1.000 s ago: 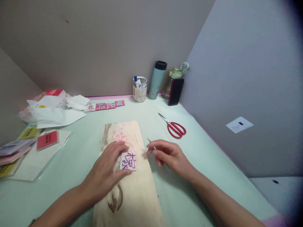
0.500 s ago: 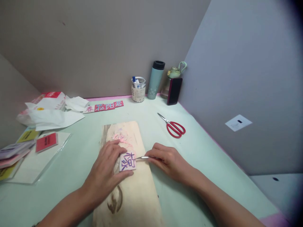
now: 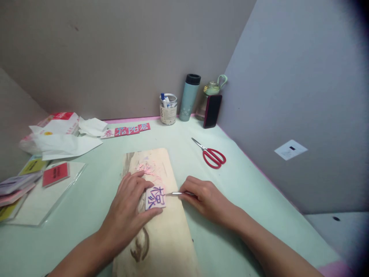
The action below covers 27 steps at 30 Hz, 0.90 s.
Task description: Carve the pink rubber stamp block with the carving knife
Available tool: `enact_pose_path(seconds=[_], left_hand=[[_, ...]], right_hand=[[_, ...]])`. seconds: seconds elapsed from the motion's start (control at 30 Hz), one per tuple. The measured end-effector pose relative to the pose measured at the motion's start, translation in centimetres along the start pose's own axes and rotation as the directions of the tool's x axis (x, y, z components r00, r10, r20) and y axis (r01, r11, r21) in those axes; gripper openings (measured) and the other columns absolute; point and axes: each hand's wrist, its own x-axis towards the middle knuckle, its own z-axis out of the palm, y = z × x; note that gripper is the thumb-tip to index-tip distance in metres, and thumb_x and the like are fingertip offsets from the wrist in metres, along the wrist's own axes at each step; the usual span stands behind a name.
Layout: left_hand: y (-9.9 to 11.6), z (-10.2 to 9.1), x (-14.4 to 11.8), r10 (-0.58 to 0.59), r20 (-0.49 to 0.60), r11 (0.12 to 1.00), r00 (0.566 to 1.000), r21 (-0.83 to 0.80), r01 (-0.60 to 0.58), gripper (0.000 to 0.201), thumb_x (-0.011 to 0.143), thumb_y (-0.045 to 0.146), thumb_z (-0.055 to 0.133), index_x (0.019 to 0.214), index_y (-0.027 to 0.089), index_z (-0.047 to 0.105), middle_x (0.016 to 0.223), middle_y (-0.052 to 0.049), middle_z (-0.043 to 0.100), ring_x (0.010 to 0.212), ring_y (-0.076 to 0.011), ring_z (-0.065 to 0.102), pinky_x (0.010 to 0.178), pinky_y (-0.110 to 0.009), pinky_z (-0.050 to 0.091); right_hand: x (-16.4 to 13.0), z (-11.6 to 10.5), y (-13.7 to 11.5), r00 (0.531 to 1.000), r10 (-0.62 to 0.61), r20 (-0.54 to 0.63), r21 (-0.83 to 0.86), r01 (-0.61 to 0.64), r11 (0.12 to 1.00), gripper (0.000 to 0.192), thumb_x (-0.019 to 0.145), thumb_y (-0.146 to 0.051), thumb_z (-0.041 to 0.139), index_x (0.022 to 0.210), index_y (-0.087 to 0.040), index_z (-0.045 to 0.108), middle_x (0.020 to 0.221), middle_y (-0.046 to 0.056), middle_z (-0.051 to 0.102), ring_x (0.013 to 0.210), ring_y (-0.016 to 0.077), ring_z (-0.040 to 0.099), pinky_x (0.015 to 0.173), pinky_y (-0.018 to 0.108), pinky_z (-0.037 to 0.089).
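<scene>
A small pink block (image 3: 156, 197) with a purple character drawn on it lies on a pale wooden board (image 3: 161, 238) in front of me. My left hand (image 3: 127, 211) presses flat on the block's left side, with the thumb under its lower edge. My right hand (image 3: 203, 198) pinches a thin metal carving tool (image 3: 174, 193), and its tip touches the block's right edge. Pink shavings (image 3: 147, 169) are scattered on the board just beyond the block.
Red-handled scissors (image 3: 211, 156) lie to the right of the board. At the back stand a jar (image 3: 168, 109), a teal flask (image 3: 190, 97), a phone (image 3: 212, 111) and a row of carved pink blocks (image 3: 127, 130). Papers and packets (image 3: 57, 134) crowd the left side.
My right hand turned the carving tool round and brought its tip to the block's right edge. The left hand stayed pressed on the block.
</scene>
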Motion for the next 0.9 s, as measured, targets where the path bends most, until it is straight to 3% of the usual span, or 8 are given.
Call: enact_pose_path(seconds=[0.57, 0.9], left_hand=[[0.0, -0.3, 0.1, 0.018, 0.002, 1.0, 1.0, -0.023, -0.018, 0.034, 0.089, 0.038, 0.074, 0.114, 0.027, 0.054, 0.116, -0.006, 0.063, 0.138, -0.0361, 0.046, 0.116, -0.06, 0.033], [0.2, -0.3, 0.1, 0.004, -0.011, 0.999, 1.0, -0.046, -0.005, 0.031, 0.089, 0.033, 0.073, 0.112, 0.026, 0.054, 0.122, -0.009, 0.061, 0.137, -0.0363, 0.045, 0.113, -0.061, 0.037]], right_hand=[[-0.4, 1.8, -0.6, 0.989, -0.018, -0.145, -0.177, -0.008, 0.984, 0.016, 0.099, -0.015, 0.052, 0.087, -0.019, 0.062, 0.082, 0.002, 0.059, 0.063, 0.0132, 0.053, 0.056, 0.025, 0.035], [-0.5, 2.4, -1.3, 0.981, 0.03, -0.189, -0.156, -0.061, 0.986, 0.016, 0.099, -0.016, 0.051, 0.087, -0.02, 0.062, 0.083, 0.002, 0.059, 0.061, 0.013, 0.053, 0.055, 0.025, 0.036]])
